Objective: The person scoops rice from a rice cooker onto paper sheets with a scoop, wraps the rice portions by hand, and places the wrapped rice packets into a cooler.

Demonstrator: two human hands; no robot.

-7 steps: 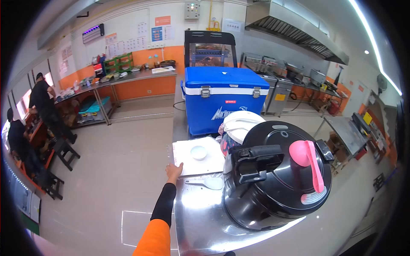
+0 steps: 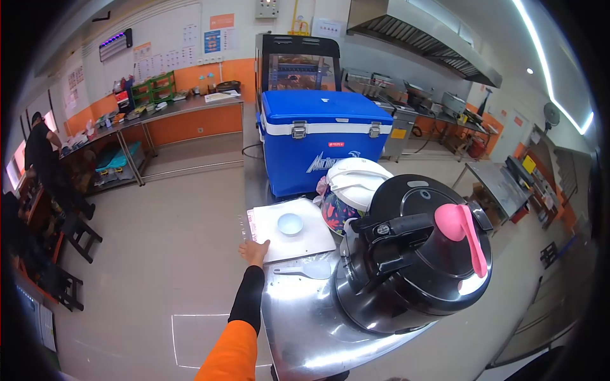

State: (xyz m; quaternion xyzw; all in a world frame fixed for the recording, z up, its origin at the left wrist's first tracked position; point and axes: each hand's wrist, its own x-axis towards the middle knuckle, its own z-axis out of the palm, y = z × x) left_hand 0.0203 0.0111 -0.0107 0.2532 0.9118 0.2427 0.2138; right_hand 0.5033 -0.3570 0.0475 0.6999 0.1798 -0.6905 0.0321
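View swung slightly right; left fingers (image 2: 245, 249) touch white stack (image 2: 293, 246)

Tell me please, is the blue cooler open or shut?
Shut: the blue cooler has its lid down, with no gap showing in front.

A stainless-steel table (image 2: 298, 330) carries everything close by. Around its middle, the blue cooler box (image 2: 327, 149) stands at 12 o'clock, a white-lidded floral container (image 2: 338, 211) at 1, the large black rice cooker (image 2: 375, 298) at 3, a pale rice paddle (image 2: 312, 271) at 7, and a flat white pack (image 2: 286, 249) at 10.
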